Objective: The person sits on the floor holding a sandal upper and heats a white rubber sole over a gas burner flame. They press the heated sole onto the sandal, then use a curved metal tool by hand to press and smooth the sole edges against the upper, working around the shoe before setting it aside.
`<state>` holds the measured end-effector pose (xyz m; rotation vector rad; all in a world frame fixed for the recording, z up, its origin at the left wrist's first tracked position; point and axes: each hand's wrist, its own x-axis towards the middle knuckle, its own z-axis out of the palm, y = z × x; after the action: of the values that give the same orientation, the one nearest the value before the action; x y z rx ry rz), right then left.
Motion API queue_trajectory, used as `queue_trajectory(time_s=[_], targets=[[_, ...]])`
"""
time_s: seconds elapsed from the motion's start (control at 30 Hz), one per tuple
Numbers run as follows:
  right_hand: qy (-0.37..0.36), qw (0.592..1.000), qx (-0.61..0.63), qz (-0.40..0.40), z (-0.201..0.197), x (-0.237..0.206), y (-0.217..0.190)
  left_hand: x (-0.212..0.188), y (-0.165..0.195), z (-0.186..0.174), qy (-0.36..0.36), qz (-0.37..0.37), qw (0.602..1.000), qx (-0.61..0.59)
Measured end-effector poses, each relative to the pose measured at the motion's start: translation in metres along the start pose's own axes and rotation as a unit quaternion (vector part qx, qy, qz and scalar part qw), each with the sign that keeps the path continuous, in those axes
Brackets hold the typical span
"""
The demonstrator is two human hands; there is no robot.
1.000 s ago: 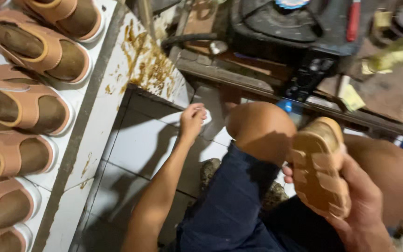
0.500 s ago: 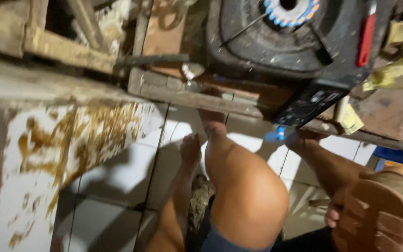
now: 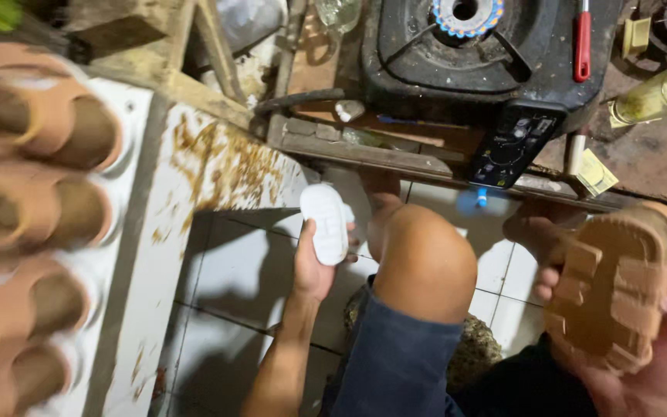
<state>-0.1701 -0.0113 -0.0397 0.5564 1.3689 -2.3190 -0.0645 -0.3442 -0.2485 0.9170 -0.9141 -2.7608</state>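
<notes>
My left hand (image 3: 312,266) is low by the white tiled floor, left of my bare knee (image 3: 424,259), and grips a small white oval block (image 3: 325,222) that stands upright above the fingers. My right hand (image 3: 658,340) at the lower right holds a tan sandal (image 3: 610,287) turned sole-up, its ridged tread facing me. The thumb and fingers wrap the sandal's lower and right edges.
Several tan sandals (image 3: 36,208) lie in a row on a white glue-stained bench (image 3: 194,181) at the left. Ahead stands a black gas burner (image 3: 472,46) on a wooden ledge (image 3: 395,154), with a red-handled tool (image 3: 583,38) and a bottle (image 3: 658,93).
My left hand has lifted off the floor tiles and now holds the white block. The view swung back left, showing the sandal row again. The sandal stays in my right hand.
</notes>
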Motion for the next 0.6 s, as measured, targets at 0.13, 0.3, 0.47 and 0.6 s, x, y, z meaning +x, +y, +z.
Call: queue_trajectory(time_s=[0.13, 0.3, 0.47, 0.6], targets=[[-0.055, 0.998, -0.008, -0.027, -0.004, -0.011, -0.005, -0.044, 0.042, 0.093, -0.125, 0.091, 0.988, -0.01], [-0.099, 0.992, 0.074, -0.005, -0.008, -0.015, -0.019, -0.072, 0.05, 0.186, -0.181, 0.11, 0.977, 0.039], [-0.117, 0.984, 0.134, -0.006, -0.019, -0.019, -0.034, -0.011, 0.06, 0.249, -0.256, 0.115, 0.958, 0.059], [-0.108, 0.984, 0.143, -0.012, -0.025, -0.012, -0.041, 0.089, 0.088, 0.319, -0.151, 0.307, 0.858, 0.383]])
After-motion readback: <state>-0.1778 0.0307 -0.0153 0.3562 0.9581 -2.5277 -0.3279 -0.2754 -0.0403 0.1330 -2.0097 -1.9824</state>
